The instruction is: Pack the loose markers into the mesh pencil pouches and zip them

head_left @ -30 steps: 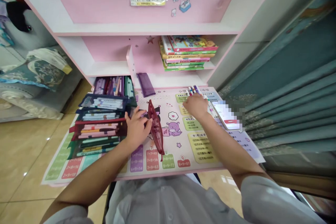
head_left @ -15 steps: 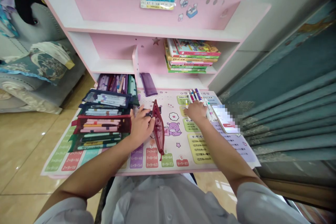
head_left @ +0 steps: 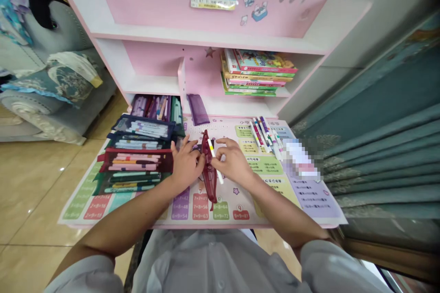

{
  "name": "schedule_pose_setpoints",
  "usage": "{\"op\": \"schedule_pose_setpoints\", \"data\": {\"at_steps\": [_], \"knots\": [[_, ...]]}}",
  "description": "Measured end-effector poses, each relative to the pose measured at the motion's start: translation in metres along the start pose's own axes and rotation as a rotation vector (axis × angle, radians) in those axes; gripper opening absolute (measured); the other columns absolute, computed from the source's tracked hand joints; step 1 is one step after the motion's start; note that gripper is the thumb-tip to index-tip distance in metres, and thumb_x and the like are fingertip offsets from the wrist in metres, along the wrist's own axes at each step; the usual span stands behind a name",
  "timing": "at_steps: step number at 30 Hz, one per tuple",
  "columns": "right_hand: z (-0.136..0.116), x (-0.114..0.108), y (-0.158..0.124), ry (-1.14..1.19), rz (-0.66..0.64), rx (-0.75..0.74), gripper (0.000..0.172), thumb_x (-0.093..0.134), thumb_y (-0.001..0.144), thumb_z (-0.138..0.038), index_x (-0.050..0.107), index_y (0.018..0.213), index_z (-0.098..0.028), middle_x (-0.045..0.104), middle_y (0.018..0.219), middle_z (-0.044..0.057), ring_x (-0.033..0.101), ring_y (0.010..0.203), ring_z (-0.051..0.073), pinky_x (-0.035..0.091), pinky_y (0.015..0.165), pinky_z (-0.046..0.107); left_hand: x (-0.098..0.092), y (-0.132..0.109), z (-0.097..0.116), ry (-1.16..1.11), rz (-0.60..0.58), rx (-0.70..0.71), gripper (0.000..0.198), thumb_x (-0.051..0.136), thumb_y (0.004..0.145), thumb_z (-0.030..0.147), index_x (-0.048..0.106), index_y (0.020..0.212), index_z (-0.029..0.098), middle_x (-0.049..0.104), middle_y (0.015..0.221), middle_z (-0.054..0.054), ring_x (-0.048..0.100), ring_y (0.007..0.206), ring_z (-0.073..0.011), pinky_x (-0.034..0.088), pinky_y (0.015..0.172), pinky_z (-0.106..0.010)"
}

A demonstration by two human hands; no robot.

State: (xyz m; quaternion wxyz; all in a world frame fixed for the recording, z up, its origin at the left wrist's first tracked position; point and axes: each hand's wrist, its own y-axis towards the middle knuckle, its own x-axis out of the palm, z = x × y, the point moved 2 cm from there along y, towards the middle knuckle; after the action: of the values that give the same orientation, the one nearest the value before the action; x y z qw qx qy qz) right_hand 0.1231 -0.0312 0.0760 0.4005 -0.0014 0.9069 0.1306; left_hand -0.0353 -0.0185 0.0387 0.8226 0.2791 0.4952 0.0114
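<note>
Maroon mesh pouch lies lengthwise mid-mat on the printed desk mat, gripped at its edge by our left hand. Our right hand pinches a white marker against it. Loose markers still lie at upper right; filled pouches sit stacked at left.

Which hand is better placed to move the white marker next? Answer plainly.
Right, probably: the right hand is at the white marker, fingers against it, while the left hand rests on the other side of the red mesh pouch.
</note>
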Motion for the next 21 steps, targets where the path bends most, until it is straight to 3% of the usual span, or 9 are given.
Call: {"op": "schedule_pose_setpoints", "data": {"at_steps": [4,11,17,21], "knots": [[0.004,0.014,-0.004,-0.023,-0.017,0.021,0.019,0.067,0.066,-0.019,0.057,0.051,-0.020,0.064,0.120,0.012,0.054,0.122,0.031,0.042,0.103,0.051,-0.001,0.000,0.001,0.006,-0.006,-0.001,0.023,0.055,0.087,0.023,0.065,0.067,0.019,0.067,0.124,-0.009,0.043,0.137,-0.0352,0.015,0.111,-0.070],[-0.002,0.012,-0.007,0.067,0.056,-0.044,0.016,0.064,0.070,-0.019,0.059,0.055,-0.021,0.062,0.126,0.011,0.048,0.130,0.028,0.035,0.111,0.048,-0.004,-0.001,0.004,-0.004,-0.033,0.008,0.024,0.050,0.090,0.024,0.067,0.074,0.019,0.065,0.129,-0.010,0.040,0.139,-0.0361,0.015,0.110,-0.071],[0.000,0.022,-0.009,-0.154,-0.094,0.115,0.018,0.063,0.073,-0.029,0.064,0.058,-0.019,0.056,0.139,0.011,0.033,0.142,0.035,0.031,0.110,0.057,-0.005,0.000,0.007,0.003,-0.039,-0.006,0.024,0.051,0.087,0.020,0.065,0.068,0.019,0.067,0.126,-0.009,0.044,0.137,-0.0356,0.014,0.111,-0.071],[0.002,0.024,-0.005,-0.323,-0.202,0.130,0.018,0.060,0.078,-0.031,0.071,0.069,-0.019,0.057,0.137,0.013,0.031,0.142,0.038,0.029,0.109,0.060,-0.002,0.000,0.007,0.013,-0.018,0.000,0.025,0.052,0.086,0.020,0.064,0.064,0.020,0.067,0.125,-0.008,0.045,0.136,-0.0351,0.011,0.113,-0.070]]}}
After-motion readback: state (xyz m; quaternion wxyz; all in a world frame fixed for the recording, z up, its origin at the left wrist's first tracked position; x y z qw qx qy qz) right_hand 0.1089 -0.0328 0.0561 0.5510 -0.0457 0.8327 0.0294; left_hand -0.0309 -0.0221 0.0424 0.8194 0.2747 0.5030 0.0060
